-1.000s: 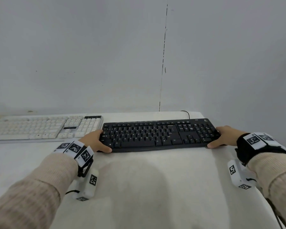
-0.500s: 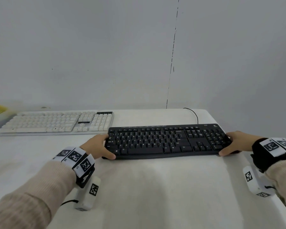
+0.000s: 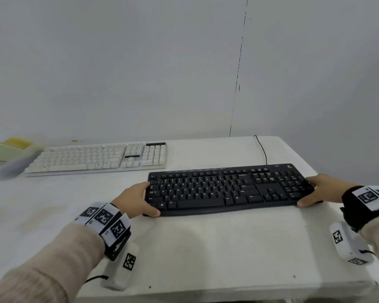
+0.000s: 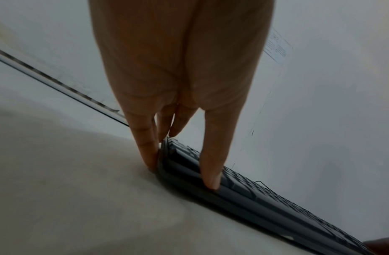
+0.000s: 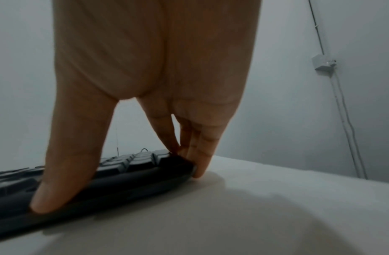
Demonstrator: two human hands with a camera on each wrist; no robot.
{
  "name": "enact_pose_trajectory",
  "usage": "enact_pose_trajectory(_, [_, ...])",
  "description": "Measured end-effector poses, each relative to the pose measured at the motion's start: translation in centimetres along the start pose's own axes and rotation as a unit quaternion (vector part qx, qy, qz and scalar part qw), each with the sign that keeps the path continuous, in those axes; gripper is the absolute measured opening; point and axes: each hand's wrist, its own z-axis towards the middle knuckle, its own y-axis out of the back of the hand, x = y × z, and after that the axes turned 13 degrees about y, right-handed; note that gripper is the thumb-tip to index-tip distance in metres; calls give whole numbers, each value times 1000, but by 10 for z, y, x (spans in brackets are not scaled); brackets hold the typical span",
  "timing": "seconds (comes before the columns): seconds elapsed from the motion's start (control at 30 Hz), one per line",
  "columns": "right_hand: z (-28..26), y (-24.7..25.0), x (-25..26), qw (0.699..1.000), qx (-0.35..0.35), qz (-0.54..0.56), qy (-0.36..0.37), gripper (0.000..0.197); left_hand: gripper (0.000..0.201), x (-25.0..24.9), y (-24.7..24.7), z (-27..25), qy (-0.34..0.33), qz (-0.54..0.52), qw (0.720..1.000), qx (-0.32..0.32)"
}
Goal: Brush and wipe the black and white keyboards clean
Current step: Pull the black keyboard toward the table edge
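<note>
The black keyboard lies flat on the white table, right of centre. My left hand grips its left end, thumb on the front edge and fingers against the side. The left wrist view shows that thumb pressed on the keyboard. My right hand grips the right end the same way; its thumb sits on the keyboard's front rim. The white keyboard rests further back on the left, untouched.
A green and yellow brush, blurred, lies at the far left beside the white keyboard. The black keyboard's cable runs back over the table's far edge. A grey wall stands close behind. The table's right edge is near my right wrist.
Both hands have drawn the black keyboard toward me and slightly right, away from the white keyboard. The view has swung left, bringing the brush into sight.
</note>
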Motion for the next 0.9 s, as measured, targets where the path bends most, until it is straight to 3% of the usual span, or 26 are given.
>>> enact_pose_trajectory(0.1, [-10, -12, 22, 1000, -9, 2, -18, 55, 114, 18, 9, -4, -1, 2, 1000, 1])
enact_pose_trajectory(0.13, [-12, -16, 28, 1000, -19, 2, -20, 49, 118, 25, 12, -5, -2, 0, 1000, 1])
enact_pose_trajectory(0.17, [-13, -20, 33, 1000, -19, 9, -17, 57, 121, 31, 15, -5, -3, -2, 1000, -1])
enact_pose_trajectory(0.23, [-10, -27, 37, 1000, -21, 5, 6, 92, 120, 42, 22, -8, -2, -2, 1000, -3])
enact_pose_trajectory(0.27, [-9, -31, 41, 1000, -27, 5, 15, 97, 114, 46, 26, -10, -1, -1, 1000, -5])
enact_pose_trajectory(0.37, [-10, -43, 59, 999, -42, 20, 10, 49, 88, 61, 36, -13, -7, -9, 1000, -10])
enact_pose_trajectory(0.43, [-11, -50, 69, 998, -50, 21, 18, 36, 81, 71, 43, -11, -13, -16, 1000, -11])
enact_pose_trajectory(0.77, [-9, -73, 112, 997, -66, 7, 32, 36, 115, 107, 70, 3, -4, -44, 999, 0])
enact_pose_trajectory(0.9, [-5, -76, 120, 998, -63, -5, 32, 43, 97, 108, 76, -1, -3, -48, 999, -7])
